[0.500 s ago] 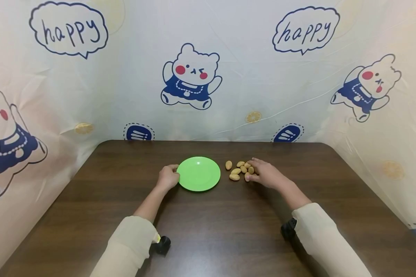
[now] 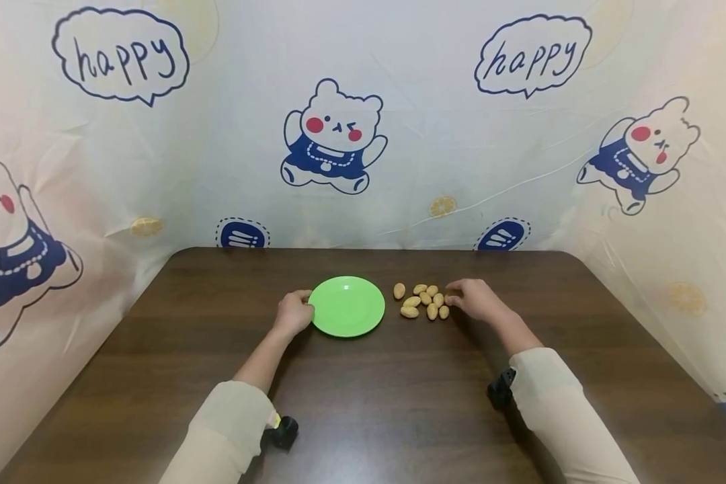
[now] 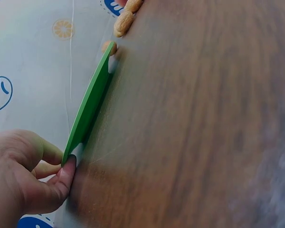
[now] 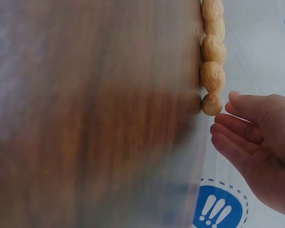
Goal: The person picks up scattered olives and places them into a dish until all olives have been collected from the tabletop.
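Observation:
My left hand [image 2: 294, 313] pinches the left rim of a round green plate [image 2: 347, 307]. In the left wrist view the plate [image 3: 90, 107] shows edge-on, with the thumb under its rim and the fingers on the other side. To the right of the plate lie several unshelled peanuts [image 2: 411, 302] in a loose cluster. My right hand [image 2: 475, 299] is at the right edge of this cluster. In the right wrist view its thumb and fingers are parted, with the fingertips [image 4: 220, 124] right at the nearest peanut [image 4: 212, 104].
Everything lies on a dark brown wooden table [image 2: 363, 390]. A pale curtain [image 2: 411, 148] printed with bears hangs behind and at both sides of it. A small black device [image 2: 284, 433] sits on the left wrist, another [image 2: 501, 388] on the right.
My right hand has drawn a little to the right, off the peanuts, and a peanut it had covered now shows. The left hand and the plate have stayed put.

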`<state>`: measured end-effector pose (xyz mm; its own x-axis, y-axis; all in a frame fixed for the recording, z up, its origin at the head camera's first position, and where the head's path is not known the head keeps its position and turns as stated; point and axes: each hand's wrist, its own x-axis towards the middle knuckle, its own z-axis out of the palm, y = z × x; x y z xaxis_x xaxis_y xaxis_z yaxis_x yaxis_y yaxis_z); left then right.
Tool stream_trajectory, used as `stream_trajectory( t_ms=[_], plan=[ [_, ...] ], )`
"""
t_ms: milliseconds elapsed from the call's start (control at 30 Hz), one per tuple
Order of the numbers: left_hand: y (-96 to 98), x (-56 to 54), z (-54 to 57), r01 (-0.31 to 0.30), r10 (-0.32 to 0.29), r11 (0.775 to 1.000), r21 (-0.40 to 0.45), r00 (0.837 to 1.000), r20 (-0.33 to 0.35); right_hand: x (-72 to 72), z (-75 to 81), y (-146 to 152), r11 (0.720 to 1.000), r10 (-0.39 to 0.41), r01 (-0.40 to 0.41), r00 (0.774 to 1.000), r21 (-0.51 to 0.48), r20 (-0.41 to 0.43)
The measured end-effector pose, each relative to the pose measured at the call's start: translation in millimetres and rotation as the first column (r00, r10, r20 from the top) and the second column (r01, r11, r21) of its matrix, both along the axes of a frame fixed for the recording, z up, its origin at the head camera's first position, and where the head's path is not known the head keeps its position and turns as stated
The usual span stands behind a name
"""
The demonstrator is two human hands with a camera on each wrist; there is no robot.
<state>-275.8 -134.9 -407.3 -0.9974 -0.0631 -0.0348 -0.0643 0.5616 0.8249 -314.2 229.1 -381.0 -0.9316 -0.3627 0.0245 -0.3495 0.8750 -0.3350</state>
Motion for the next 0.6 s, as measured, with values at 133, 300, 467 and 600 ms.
stream_trajectory(
  t_ms=[133, 300, 467, 600],
  plan=[
    [0.4, -0.3, 0.9, -0.004, 0.004, 1.0, -0.006, 1.0, -0.009, -3.9, -0.6, 2.8, 0.999, -0.032, 0.034, 0.998, -0.033, 0.05],
    [1.8, -2.4, 4.7, -0.009, 0.008, 1.0, -0.013, 1.0, -0.016, -7.9, -0.7, 5.4, 0.995, -0.061, 0.067, 0.994, -0.069, 0.086],
    [2.5, -3.0, 4.4, -0.003, 0.003, 1.0, -0.007, 1.0, -0.003, -9.5, -2.5, 6.7, 0.993, -0.074, 0.083, 0.993, -0.089, 0.096],
    [1.3, -1.7, 1.0, -0.007, 0.006, 1.0, 0.02, 1.0, 0.023, -9.7, -5.5, 4.8, 0.992, -0.066, 0.076, 0.993, -0.104, 0.097]
  ],
)
